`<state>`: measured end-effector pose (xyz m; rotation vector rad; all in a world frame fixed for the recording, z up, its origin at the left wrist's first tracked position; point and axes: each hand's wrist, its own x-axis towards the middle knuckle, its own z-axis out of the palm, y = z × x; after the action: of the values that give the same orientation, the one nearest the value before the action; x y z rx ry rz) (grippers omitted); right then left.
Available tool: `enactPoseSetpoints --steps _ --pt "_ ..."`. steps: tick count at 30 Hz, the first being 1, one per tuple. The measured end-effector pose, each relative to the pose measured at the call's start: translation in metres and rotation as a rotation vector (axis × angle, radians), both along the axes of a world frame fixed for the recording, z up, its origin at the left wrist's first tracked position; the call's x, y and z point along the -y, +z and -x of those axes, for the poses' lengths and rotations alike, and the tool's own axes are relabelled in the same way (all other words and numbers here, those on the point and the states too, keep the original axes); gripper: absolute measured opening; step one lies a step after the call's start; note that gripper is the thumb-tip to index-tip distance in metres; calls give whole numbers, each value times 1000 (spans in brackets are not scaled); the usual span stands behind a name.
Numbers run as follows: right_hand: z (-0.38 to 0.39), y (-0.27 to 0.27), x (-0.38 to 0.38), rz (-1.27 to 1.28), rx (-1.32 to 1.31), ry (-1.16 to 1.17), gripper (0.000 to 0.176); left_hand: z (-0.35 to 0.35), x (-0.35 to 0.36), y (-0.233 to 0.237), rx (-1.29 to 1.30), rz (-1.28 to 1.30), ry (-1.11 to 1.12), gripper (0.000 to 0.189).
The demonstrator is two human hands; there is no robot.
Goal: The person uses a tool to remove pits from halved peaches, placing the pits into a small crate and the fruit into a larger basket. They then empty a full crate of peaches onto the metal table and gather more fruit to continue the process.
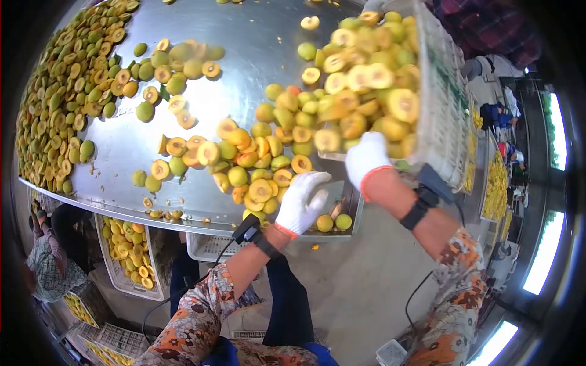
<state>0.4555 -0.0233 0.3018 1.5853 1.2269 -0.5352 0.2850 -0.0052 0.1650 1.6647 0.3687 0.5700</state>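
Both of my hands wear white gloves. My left hand (303, 202) is over the near edge of the metal table, beside halved yellow fruit (260, 190); its thumb and fingers are apart, with nothing seen between them. My right hand (368, 160) is at the lower edge of a tilted white crate (439, 104), against the fruit heaped at its mouth. Its fingers are partly hidden and blurred. Green and yellow fruit (366, 79), many cut in half, spill from the crate onto the table.
A large fruit pile (61, 104) covers the left of the metal table (244, 36). Below its edge stands a crate of halves (129, 253). A person (55, 262) is at the lower left, another person (488, 30) behind the tilted crate. Cables hang from my wrists.
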Motion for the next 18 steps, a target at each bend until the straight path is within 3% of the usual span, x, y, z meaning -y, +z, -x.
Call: enactPoseSetpoints --steps 2,4,6,8,10,11,12,13,14,15,16,18 --pt "20 -42 -4 -356 105 256 17 -2 -12 -1 -39 65 14 40" --pt "34 -37 -27 -537 -109 119 23 -5 -22 -7 -51 51 134 45" --pt "52 8 -34 -592 -394 -33 23 -10 -31 -20 -12 157 202 49" --pt "52 34 -12 -1171 -677 110 31 -18 -43 -23 5 245 194 59" --pt "44 85 29 -1445 -383 52 28 -26 -61 2 -53 133 124 70" --pt "32 84 53 -1661 -64 -44 31 -32 -62 -1 -2 98 102 80" --pt "15 82 77 -1851 277 -157 34 -36 -63 4 -21 80 49 78" --pt "-12 86 106 -1819 514 -203 36 -43 -65 12 -32 25 -4 79" --pt "-34 80 137 -1881 615 -458 39 -48 -64 18 -46 -23 -60 80" --pt "-69 64 184 -1899 573 -651 49 -51 -61 21 -56 -32 -55 80" --pt "-88 44 210 -1908 566 -652 49 -57 -57 24 -17 -42 -121 79" --pt "-117 12 240 -1918 312 -955 60 -71 -49 30 22 -49 -176 78"
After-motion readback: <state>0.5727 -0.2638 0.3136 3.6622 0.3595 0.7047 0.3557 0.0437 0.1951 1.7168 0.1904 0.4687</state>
